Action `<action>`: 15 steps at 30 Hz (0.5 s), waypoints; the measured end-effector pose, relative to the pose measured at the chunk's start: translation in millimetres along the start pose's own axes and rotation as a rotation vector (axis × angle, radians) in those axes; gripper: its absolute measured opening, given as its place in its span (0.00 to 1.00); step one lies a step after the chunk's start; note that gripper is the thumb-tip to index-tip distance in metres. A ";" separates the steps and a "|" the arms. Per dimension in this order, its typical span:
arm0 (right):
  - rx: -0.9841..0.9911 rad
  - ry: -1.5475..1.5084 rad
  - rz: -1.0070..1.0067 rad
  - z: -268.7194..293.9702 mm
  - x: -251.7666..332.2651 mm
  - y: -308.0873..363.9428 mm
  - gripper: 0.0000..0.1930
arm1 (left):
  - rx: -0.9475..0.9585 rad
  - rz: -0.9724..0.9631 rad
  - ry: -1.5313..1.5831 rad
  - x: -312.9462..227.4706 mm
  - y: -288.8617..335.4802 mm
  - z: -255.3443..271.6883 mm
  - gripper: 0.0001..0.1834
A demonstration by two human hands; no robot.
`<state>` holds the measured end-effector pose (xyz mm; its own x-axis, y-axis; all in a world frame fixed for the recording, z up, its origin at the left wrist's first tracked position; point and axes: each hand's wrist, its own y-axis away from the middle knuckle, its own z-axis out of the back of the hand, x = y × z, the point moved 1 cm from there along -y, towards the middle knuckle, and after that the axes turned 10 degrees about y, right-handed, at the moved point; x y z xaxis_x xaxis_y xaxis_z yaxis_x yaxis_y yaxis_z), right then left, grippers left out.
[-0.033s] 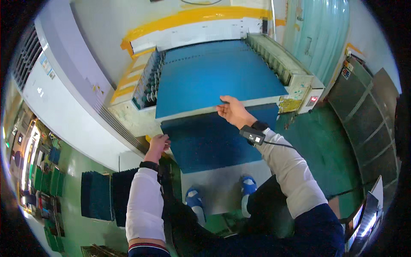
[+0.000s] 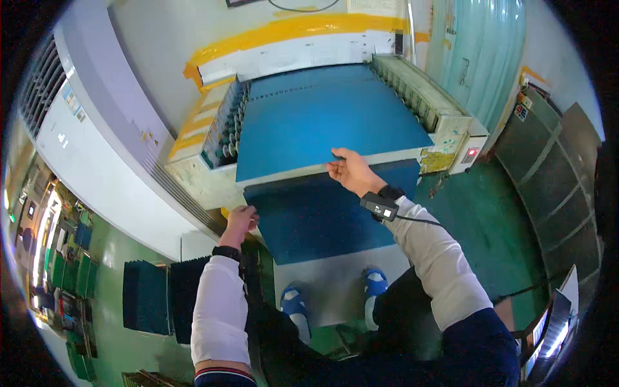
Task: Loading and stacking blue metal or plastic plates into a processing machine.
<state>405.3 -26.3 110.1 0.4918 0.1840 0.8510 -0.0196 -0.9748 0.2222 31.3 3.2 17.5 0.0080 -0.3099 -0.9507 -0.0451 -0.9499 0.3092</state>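
Observation:
A blue flat sheet (image 2: 316,119) lies on the roller bed of a machine (image 2: 445,126). Just over its near edge is my right hand (image 2: 354,173), fingers curled in; a small dark thing shows at the fingertips, too small to name. Below that edge is a dark blue sheet or stack of sheets (image 2: 329,216); how many cannot be told. My left hand (image 2: 241,222) is beside its left edge, fingers loosely bent and apart, with nothing visible in them. Whether either hand touches a sheet is unclear.
Rollers (image 2: 233,132) flank the bed. A tall white cabinet (image 2: 109,171) stands at left, with dark blue stacked sheets (image 2: 147,297) on the green floor. Dark panels (image 2: 548,161) lean at the right wall. My feet are on a grey board (image 2: 329,309).
The view has shifted slightly, so the machine and sheets sit a little lower. Both hands keep almost the same pose.

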 end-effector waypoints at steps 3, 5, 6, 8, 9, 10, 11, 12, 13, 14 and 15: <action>0.024 0.004 0.011 7.1 4.0 -10.9 0.10 | -0.017 -0.031 -0.009 -0.7 0.6 -12.9 0.13; 0.016 0.019 -0.004 11.1 2.8 -13.0 0.10 | -0.047 -0.080 0.004 -4.9 4.4 -23.8 0.14; 0.028 0.025 -0.008 14.2 4.0 -13.6 0.11 | -0.083 -0.119 -0.018 -7.0 6.4 -30.4 0.15; 0.051 0.038 -0.015 13.4 6.9 -11.8 0.14 | -0.131 -0.166 -0.004 -9.1 7.1 -34.7 0.16; 0.054 0.046 -0.014 14.0 9.4 -10.5 0.16 | -0.151 -0.189 0.005 -10.8 6.9 -37.3 0.16; 0.062 0.053 -0.021 12.2 9.5 -7.6 0.18 | -0.167 -0.210 0.005 -11.2 7.1 -36.4 0.17; 0.109 0.107 -0.016 8.9 9.8 -0.3 0.20 | -0.182 -0.226 0.004 -8.8 7.3 -34.0 0.17; 0.156 0.161 -0.012 7.0 10.6 7.7 0.22 | -0.197 -0.241 0.004 -5.8 7.6 -31.8 0.17; 0.208 0.215 -0.005 3.6 9.7 13.8 0.23 | -0.186 -0.230 -0.026 -2.4 6.8 -27.4 0.19; 0.252 0.292 -0.002 5.9 7.9 14.4 0.24 | -0.178 -0.231 -0.055 -3.3 2.8 -22.3 0.20; 0.298 0.368 0.000 10.2 3.5 18.1 0.25 | -0.174 -0.231 -0.085 -2.6 0.0 -16.6 0.21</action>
<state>415.5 -44.6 112.3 0.1495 0.1637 0.9751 0.2576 -0.9586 0.1214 47.9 3.3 20.3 -0.0856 -0.0870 -0.9925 0.1199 -0.9898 0.0764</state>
